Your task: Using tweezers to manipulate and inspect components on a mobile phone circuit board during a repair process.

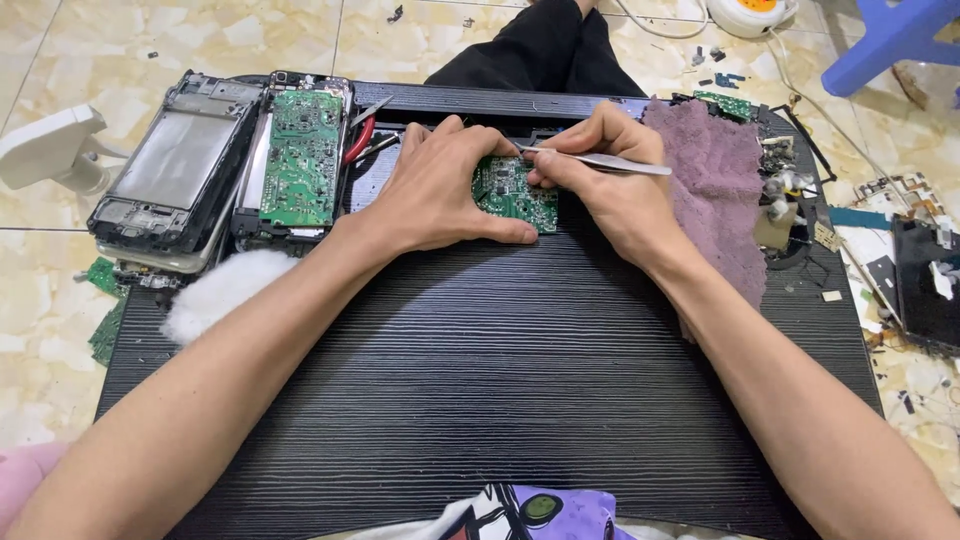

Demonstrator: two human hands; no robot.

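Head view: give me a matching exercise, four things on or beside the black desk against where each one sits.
Things:
1. tweezers
2. small board
3. purple cloth
4. white wad

Places:
A. under the left hand's fingers, flat on the desk
B. at the desk's left edge, beside the left forearm
C. in the right hand, tips down at the green board
D. spread on the desk right of the right hand

Pairs: 1-C, 2-A, 3-D, 4-B
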